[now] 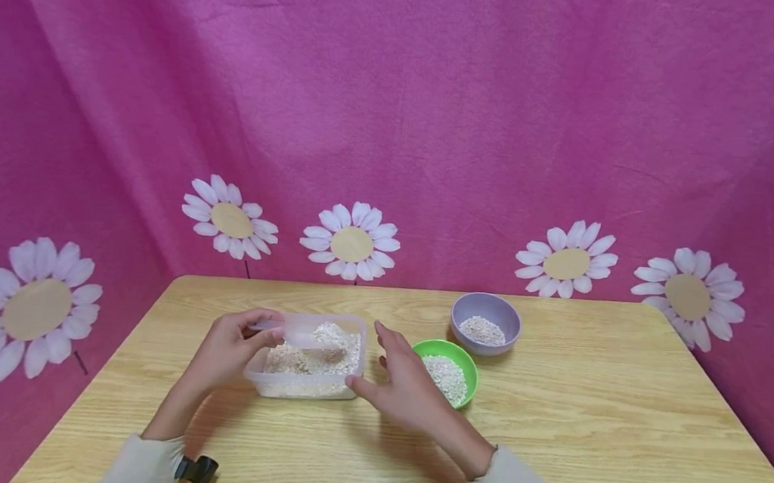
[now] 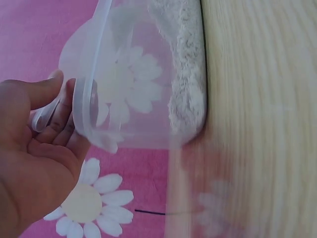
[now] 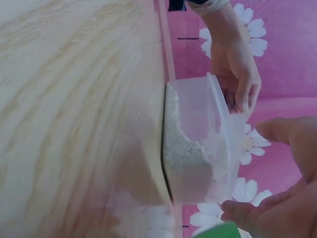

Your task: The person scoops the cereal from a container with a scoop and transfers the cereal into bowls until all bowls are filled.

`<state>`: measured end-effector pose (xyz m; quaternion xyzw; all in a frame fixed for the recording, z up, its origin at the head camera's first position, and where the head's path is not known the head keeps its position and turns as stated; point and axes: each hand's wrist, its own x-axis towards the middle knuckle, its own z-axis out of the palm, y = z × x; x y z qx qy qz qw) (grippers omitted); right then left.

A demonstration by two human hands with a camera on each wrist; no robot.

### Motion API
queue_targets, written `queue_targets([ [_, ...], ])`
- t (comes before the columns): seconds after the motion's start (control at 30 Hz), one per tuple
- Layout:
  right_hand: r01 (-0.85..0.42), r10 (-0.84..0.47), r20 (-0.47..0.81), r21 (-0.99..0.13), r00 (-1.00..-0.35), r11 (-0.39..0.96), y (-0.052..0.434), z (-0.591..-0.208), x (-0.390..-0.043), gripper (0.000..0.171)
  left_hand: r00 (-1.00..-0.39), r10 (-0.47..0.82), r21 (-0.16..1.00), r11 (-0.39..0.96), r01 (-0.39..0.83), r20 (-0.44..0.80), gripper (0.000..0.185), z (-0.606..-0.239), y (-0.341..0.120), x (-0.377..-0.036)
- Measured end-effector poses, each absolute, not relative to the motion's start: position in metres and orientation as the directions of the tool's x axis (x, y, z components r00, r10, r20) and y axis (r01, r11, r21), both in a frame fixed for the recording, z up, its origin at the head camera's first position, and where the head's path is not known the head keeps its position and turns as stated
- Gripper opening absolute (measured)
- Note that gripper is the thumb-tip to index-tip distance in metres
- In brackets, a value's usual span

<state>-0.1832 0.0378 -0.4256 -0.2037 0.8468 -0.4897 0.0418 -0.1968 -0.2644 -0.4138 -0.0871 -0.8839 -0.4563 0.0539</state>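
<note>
Clear plastic tub (image 1: 308, 375), 1 of them, sits on the wooden table (image 1: 583, 439) and is partly filled w/ pale grain, heaped higher toward its far side. Everything else is placed relative to that tub.

Left hand (image 1: 231, 347) is at the tub's left rim, fingers and thumb curled round the handle of 1 translucent scoop (image 1: 301, 333); the scoop's bowl hangs over the grain inside the tub. In the left wrist view the handle sits between thumb and curled fingers (image 2: 64, 111), w/ the scoop's bowl tight against the tub rim.

Right hand (image 1: 406, 387) is just right of the tub, fingers spread and fairly straight, holding nothing. Its thumb tip is at the tub's near right corner; can't tell if it actually touches. Right wrist view shows thumb and a fingertip (image 3: 237, 210) close beside the tub wall, gap unclear.

Bowls: 2. Green bowl (image 1: 463, 357) is just right of the tub, right behind the right hand, w/ grain in it. Lilac bowl (image 1: 487, 314) is further right and back from the tub, near the green one, also w/ grain.

Pink cloth backdrop (image 1: 438, 109) stands behind the tub; 5 white paper daisies (image 1: 351, 242) on it in the head view.
</note>
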Motion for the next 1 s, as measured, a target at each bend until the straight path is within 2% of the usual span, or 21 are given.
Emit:
queue_targets([
  [0.3, -0.311, -0.325, 0.161, -0.814, -0.932, 0.491, 0.063, -0.419, -0.184, 0.092, -0.98, 0.039, 0.833, 0.52, 0.186, 0.195, 0.03, -0.415, -0.284, -0.188],
  [0.63, -0.284, -0.292, 0.154, -0.83, -0.944, 0.479, 0.095, -0.414, -0.191, 0.092, -0.973, -0.016, 0.864, 0.462, 0.199, 0.232, 0.026, -0.411, -0.291, -0.183],
  [1.0, -0.303, -0.256, 0.189, -0.782, -0.948, 0.544, 0.126, -0.414, -0.195, 0.088, -0.951, 0.006, 0.885, 0.363, 0.291, 0.31, 0.022, -0.409, -0.277, -0.19],
])
